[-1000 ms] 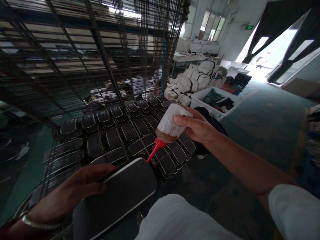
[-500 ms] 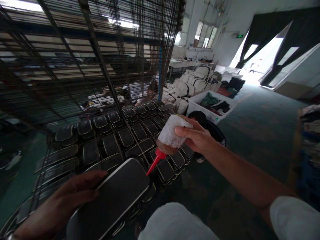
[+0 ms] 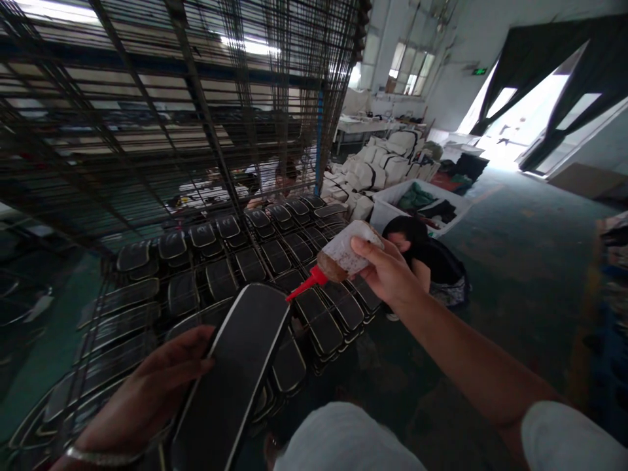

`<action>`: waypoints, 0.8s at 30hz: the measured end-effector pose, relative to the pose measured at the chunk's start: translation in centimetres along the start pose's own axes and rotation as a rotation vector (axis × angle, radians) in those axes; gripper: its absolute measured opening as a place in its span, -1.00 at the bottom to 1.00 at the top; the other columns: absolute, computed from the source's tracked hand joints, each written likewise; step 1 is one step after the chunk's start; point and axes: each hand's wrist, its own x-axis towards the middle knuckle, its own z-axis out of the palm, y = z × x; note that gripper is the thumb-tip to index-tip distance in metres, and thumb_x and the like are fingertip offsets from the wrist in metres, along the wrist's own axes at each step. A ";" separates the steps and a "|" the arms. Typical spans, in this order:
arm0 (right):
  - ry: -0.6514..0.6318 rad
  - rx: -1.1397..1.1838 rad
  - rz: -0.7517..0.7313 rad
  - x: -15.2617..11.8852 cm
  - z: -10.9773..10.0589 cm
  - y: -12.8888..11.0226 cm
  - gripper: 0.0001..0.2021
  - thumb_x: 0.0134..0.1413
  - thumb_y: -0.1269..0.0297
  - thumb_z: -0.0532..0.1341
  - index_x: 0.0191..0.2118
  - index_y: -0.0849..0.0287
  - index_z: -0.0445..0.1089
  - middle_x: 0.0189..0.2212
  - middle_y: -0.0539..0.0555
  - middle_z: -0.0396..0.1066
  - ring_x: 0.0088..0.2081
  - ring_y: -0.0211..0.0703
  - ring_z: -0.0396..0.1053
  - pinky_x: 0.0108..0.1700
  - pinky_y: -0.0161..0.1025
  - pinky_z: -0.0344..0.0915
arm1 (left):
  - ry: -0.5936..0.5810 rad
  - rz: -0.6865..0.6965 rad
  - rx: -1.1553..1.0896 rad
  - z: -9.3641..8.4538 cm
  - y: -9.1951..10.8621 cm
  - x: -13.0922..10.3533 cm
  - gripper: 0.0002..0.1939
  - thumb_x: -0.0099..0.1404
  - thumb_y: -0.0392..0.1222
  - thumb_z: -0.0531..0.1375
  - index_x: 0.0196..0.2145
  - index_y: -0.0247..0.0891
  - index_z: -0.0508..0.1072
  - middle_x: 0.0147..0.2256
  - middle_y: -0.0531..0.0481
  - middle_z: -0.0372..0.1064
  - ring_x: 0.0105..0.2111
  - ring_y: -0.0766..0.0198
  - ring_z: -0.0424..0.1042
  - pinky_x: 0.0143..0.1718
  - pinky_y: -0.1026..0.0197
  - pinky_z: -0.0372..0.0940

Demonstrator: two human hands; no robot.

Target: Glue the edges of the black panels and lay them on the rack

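A long dark panel with rounded corners and a pale line along its edge (image 3: 240,366) is gripped at its left side by my left hand (image 3: 152,379), thumb on top. My right hand (image 3: 385,268) is wrapped round a whitish, stained squeeze bottle (image 3: 346,252) with brownish contents. Its red nozzle (image 3: 307,284) points down and left, the tip at the panel's upper right corner. Beneath and behind lie rows of similar dark panels (image 3: 277,257) on a wire rack.
A tall wire rack (image 3: 196,98) rises at the left. One person in black (image 3: 441,265) crouches beyond my right hand; another person (image 3: 287,173) is behind the rack. A white bin (image 3: 385,209) holding cloth stands near white bundles (image 3: 367,173).
The held panel has turned more upright, and the bottle has tilted flatter with its nozzle tip higher. The crouching person shows more fully as the view has shifted.
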 end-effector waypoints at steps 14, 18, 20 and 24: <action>0.041 -0.035 -0.018 -0.9 0.1 1.9 -0.51 -0.10 -0.06 0.66 -0.21 0.11 0.52 -0.39 -0.01 0.51 -0.44 -0.13 0.45 -0.56 -0.28 0.41 | 0.019 0.119 -0.084 1.7 -1.7 0.4 -0.45 -0.13 -0.26 0.71 -0.15 -0.10 0.71 -0.28 -0.02 0.73 -0.41 0.05 0.69 -0.39 0.11 0.63; 0.019 -0.030 0.005 -2.2 0.4 2.4 -0.52 -0.09 -0.06 0.66 -0.22 0.09 0.53 -0.37 0.00 0.52 -0.42 -0.12 0.46 -0.53 -0.28 0.41 | 0.025 0.131 -0.109 1.9 -1.8 0.3 -0.43 -0.07 -0.31 0.68 -0.10 -0.11 0.68 -0.24 -0.06 0.75 -0.41 0.01 0.71 -0.34 0.02 0.65; 0.009 -0.025 0.022 -2.8 0.7 2.7 -0.52 -0.09 -0.05 0.67 -0.21 0.09 0.54 -0.37 -0.01 0.51 -0.42 -0.12 0.46 -0.52 -0.27 0.42 | 0.015 0.113 -0.120 2.0 -1.6 0.1 -0.42 -0.08 -0.34 0.68 -0.10 -0.14 0.65 -0.25 -0.07 0.75 -0.40 -0.02 0.72 -0.35 0.02 0.65; 0.000 -0.036 0.063 -4.0 1.3 3.1 -0.50 -0.10 -0.07 0.66 -0.20 0.10 0.53 -0.39 -0.01 0.49 -0.43 -0.12 0.45 -0.54 -0.27 0.42 | 0.025 0.104 -0.158 2.3 -1.0 0.0 -0.42 -0.09 -0.38 0.66 -0.11 -0.20 0.62 -0.28 -0.07 0.73 -0.41 -0.02 0.72 -0.39 0.03 0.65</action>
